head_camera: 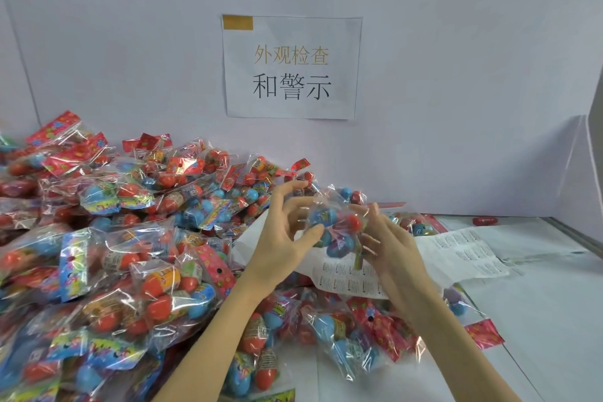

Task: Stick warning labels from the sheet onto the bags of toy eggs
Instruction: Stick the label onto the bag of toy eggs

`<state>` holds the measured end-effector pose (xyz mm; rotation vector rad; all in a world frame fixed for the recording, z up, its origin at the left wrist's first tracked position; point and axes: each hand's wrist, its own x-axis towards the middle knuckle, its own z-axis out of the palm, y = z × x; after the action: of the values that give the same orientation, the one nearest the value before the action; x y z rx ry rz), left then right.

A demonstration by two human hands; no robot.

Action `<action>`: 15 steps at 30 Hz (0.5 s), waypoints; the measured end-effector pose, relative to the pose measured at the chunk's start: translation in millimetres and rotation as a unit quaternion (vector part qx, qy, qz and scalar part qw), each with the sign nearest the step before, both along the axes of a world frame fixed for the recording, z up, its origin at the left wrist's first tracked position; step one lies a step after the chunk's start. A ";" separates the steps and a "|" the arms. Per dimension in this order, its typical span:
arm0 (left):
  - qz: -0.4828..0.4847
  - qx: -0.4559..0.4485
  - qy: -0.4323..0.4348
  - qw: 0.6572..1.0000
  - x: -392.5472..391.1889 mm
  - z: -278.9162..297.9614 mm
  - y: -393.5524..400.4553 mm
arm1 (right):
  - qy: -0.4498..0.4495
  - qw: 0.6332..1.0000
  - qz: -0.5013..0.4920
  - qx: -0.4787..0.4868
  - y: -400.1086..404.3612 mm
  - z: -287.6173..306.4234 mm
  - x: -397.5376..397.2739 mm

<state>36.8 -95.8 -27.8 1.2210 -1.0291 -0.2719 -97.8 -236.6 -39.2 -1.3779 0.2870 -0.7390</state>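
On your left a heap of bags (107, 238) of red and blue toy eggs spreads from the wall to the near edge. Your left hand (287, 238) pinches the top of one bag (336, 225), fingers curled round the clear film. That bag is held up above the label sheet (355, 281), its long axis running from upper left, by the wall, down to lower right, where the green card end points at the sheet. Your right hand (388, 248) grips its lower end. The sheet's print is too small to read. A second sheet (463, 254) lies just right of it. The table (538, 303) is white, the wall pale; a notice (292, 67) reads 外观检查 和警示. One red egg (485, 221) lies loose far right.
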 end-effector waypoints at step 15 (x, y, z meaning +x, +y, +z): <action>0.062 0.043 0.055 0.996 4.3 -4.2 -4.4 | 0.013 0.999 -0.022 0.022 9.1 6.4 -3.2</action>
<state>41.1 -100.1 -32.0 1.3280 -0.8497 -0.2864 -100.9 -227.5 -32.8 -1.3443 0.3539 -0.7470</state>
